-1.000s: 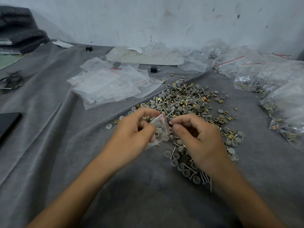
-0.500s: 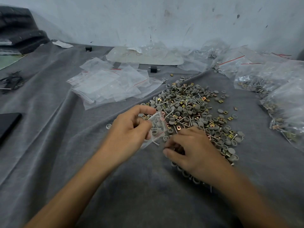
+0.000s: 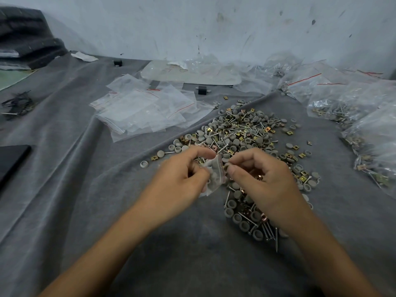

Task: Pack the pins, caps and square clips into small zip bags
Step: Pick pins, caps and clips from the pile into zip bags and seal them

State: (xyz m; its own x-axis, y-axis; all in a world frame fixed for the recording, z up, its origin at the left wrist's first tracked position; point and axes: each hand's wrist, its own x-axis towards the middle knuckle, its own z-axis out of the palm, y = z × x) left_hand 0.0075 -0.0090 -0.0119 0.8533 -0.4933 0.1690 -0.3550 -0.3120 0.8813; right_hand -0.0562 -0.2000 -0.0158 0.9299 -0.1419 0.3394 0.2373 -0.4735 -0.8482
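Note:
My left hand (image 3: 182, 179) holds a small zip bag (image 3: 215, 175) with grey caps inside, its red-lined mouth turned to the right. My right hand (image 3: 259, 179) is at the bag's mouth, thumb and forefinger pinched on a small part; a copper square clip shows in its palm. Behind and under the hands spreads a pile of grey caps, metal pins and brass square clips (image 3: 242, 133) on the grey cloth (image 3: 64, 189). A heap of empty zip bags (image 3: 145, 112) lies to the left of the pile.
Filled bags of parts (image 3: 364, 125) crowd the right side. A large clear bag (image 3: 192, 71) lies at the back by the wall. A black flat object (image 3: 10, 159) sits at the left edge, dark folded cloth (image 3: 25, 39) at the far left.
My right hand has lifted from the pile near the front and come back up to the bag's mouth with parts. My left hand has kept the bag in about the same place.

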